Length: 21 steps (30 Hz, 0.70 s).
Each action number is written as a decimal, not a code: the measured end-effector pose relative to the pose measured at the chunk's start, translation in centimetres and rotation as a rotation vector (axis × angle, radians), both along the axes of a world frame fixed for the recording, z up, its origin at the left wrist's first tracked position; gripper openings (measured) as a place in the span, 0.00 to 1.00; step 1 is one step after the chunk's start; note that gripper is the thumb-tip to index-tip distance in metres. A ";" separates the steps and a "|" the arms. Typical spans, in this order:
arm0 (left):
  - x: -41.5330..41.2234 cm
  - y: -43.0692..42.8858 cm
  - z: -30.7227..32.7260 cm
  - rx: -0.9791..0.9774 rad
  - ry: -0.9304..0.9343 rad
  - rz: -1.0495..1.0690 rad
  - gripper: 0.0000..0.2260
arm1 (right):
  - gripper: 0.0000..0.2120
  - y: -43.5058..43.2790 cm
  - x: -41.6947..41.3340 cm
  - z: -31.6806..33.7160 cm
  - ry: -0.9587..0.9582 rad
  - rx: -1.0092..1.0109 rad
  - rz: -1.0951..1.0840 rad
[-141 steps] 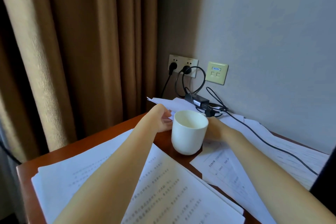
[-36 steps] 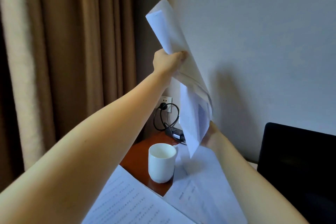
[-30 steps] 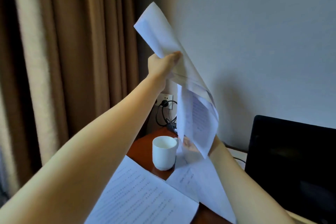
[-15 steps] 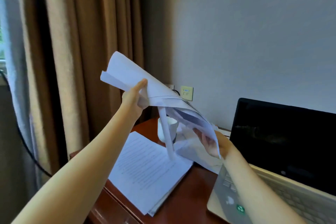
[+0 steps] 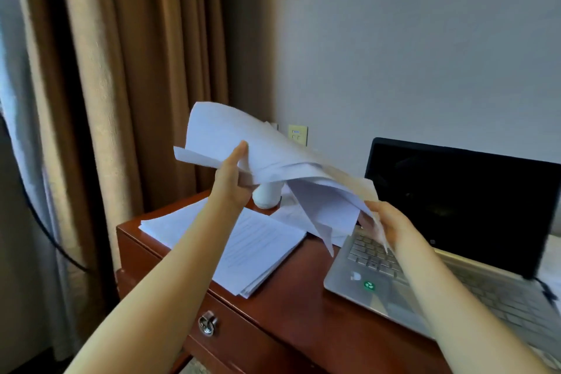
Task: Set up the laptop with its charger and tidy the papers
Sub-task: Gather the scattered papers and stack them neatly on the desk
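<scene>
Wooden desk (image 5: 291, 307) by pale wall. Your sheaf of papers (image 5: 273, 161) in air above desk, bent, drooping toward open laptop (image 5: 455, 191). Your left hand (image 5: 232, 182) pinches its upper edge, thumb on top; your right hand (image 5: 391, 225) grips lower corner (fingers partly hidden by sheets) over keyboard. Laptop screen dark. Paper stack (image 5: 261, 246) flat on desk under left forearm; white cup (image 5: 267, 199) behind it. Brown curtain (image 5: 136, 70) at left.
</scene>
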<state>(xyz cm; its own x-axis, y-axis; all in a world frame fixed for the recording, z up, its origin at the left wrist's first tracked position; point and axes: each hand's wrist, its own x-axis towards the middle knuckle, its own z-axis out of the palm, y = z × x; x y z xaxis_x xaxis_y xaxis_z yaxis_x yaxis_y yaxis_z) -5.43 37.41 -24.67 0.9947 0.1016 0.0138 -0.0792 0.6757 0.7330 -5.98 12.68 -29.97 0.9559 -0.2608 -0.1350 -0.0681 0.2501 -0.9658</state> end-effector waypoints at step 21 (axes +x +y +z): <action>-2.8 5.2 -11.1 0.971 0.144 0.609 0.42 | 0.30 0.7 -1.3 -5.9 -0.053 -0.903 -0.356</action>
<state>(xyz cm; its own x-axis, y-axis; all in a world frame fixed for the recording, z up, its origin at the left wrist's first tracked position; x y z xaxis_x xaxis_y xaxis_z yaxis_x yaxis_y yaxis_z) -8.20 42.62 -35.81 0.7835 0.5736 0.2392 -0.0720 -0.2986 0.9517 -7.30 13.37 -35.86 0.8002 -0.5199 0.2990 -0.0827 -0.5894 -0.8036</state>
